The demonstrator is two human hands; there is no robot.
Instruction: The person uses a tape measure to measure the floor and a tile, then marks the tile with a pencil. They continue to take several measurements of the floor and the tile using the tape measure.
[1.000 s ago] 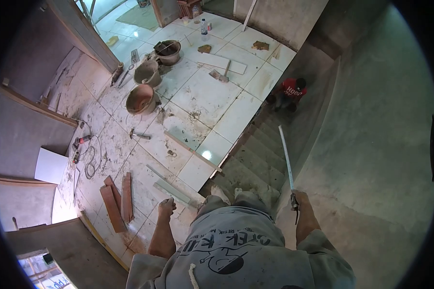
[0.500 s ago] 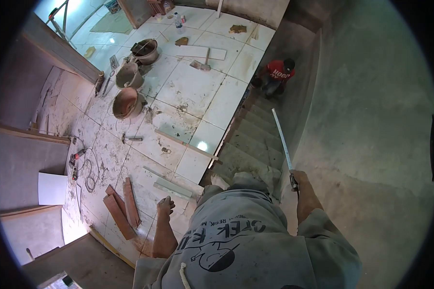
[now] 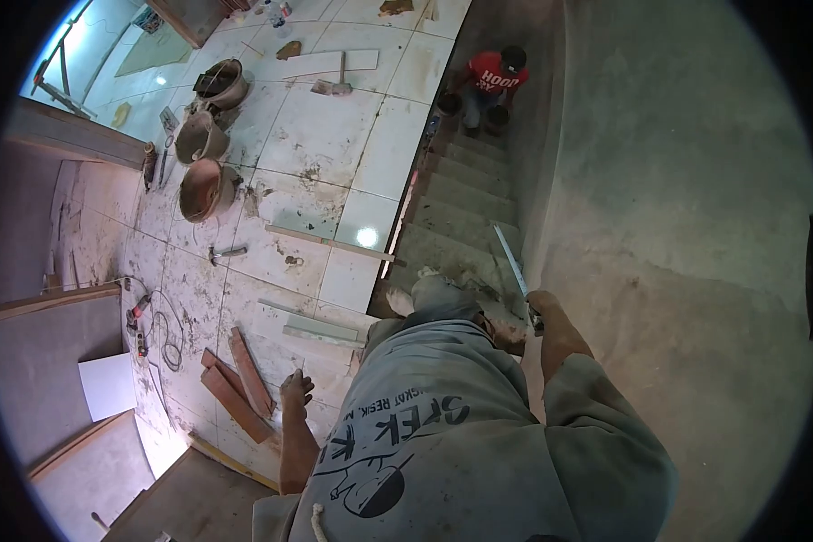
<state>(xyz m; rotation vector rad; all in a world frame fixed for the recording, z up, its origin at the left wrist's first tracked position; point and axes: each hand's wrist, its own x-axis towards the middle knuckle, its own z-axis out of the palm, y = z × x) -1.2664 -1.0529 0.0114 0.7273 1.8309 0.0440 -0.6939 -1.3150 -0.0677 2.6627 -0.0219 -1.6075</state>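
Observation:
My right hand is closed around a tape measure, its pale blade pulled out and slanting up and away over the stairs. The dark case shows just below my fingers. My left hand hangs low over the tiled floor with its fingers curled; a thin sliver shows at the fingertips, too small to name. Beside it lie reddish-brown boards and a pale strip. Beneath me the concrete stairs lead down along the wall.
A person in a red shirt is on the lower stairs with dark buckets at both hands. Three buckets, a hammer, a mallet and a corded power tool sit on the tiles. The floor edge drops to the stairs.
My view has shifted, so the floor objects sit further left. The tape measure has swung left and lower in view. The person below stands more upright, buckets now visible at both hands.

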